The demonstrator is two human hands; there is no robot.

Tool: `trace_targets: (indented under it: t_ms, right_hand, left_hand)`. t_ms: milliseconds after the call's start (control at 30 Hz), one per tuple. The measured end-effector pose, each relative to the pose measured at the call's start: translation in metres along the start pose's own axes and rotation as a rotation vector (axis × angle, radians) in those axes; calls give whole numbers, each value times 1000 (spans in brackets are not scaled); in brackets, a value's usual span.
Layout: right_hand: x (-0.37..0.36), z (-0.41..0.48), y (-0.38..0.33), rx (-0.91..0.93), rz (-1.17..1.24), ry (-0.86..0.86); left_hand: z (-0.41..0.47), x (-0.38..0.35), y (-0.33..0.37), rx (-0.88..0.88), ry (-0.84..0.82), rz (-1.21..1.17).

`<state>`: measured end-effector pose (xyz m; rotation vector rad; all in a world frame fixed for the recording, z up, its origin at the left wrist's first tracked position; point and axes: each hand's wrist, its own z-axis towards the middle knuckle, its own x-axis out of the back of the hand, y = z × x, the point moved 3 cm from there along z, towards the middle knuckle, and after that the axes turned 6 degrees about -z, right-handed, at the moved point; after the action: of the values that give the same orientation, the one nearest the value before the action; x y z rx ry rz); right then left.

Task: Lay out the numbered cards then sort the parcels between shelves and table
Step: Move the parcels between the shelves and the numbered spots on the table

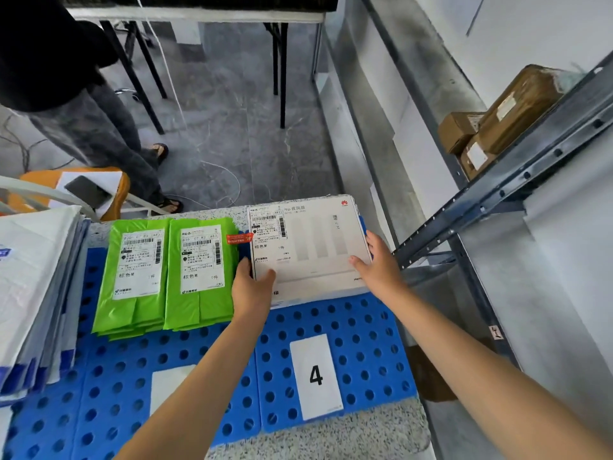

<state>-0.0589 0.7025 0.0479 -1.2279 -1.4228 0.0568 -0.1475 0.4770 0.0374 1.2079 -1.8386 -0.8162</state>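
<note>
— Where is the parcel in hand?

— The white box (311,247) lies flat at the far right corner of the table (331,439), on the blue perforated mat (365,327). The card marked 4 (315,376) lies in front of it, nearer the table's front edge.

— And the hands?

— Both have it. The left hand (250,287) takes the near left corner, thumb laid on the lid and fingers down the left side. The right hand (378,263) takes the right edge, thumb on top and fingers curled over the side. I cannot tell whether any fingers reach underneath.

— How will it handle?

— It looks like stiff retail carton, broad and thin. It should keep its shape and not sag like the green mailers (199,270) stacked just beside its left edge. I cannot judge its weight; a box like this may be heavier than it looks. The printed skin looks smooth, so a pinch on the faces alone could slip.

— So where to hold?

— At two opposite edges, as now, with fingers worked under the bottom, and keep it level. If it goes to the shelf rack (497,190) beyond the table's right edge, mind the slanted brace, which a wide box could catch.
</note>
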Motion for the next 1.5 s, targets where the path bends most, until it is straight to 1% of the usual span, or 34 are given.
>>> trace_targets:
  t_ms: [67, 133, 233, 333, 467, 567, 700, 833, 1000, 1167, 1300, 1400, 1500]
  right_hand:
    - [11, -13, -14, 64, -87, 31]
    - [26, -26, -28, 123, -191, -12]
    - [52, -49, -50, 160, -335, -83]
    - [76, -69, -78, 208, -403, -83]
    - [109, -98, -117, 287, -456, -23]
    - [131, -126, -133, 335, -513, 38]
    - [153, -175, -137, 364, -584, 117]
    - [165, -237, -122, 362, -576, 158]
    - [167, -317, -85, 360, -657, 233]
    - [172, -387, -56, 254, -609, 278]
    - [187, -441, -40, 171, -547, 322]
    - [197, -477, -30, 93, -587, 371]
    - [200, -511, -25, 19, -616, 431]
  left_hand:
    - [-8, 4, 8, -70, -2, 8]
    - [-15, 10, 18, -170, -50, 60]
    - [-31, 22, 47, -295, -136, 243]
    - [-44, 32, 91, -476, -185, 375]
    - [-69, 39, 142, -752, -250, 590]
    - [-99, 43, 163, -848, -266, 708]
    - [-153, 43, 178, -988, -298, 823]
    - [-217, 45, 177, -1091, -311, 861]
    - [-292, 42, 151, -1165, -391, 931]
    - [-357, 37, 125, -1244, -475, 1015]
    - [-398, 35, 115, -1326, -537, 1027]
    - [-416, 33, 113, -1388, -578, 1024]
    - [-437, 35, 112, -1430, -612, 968]
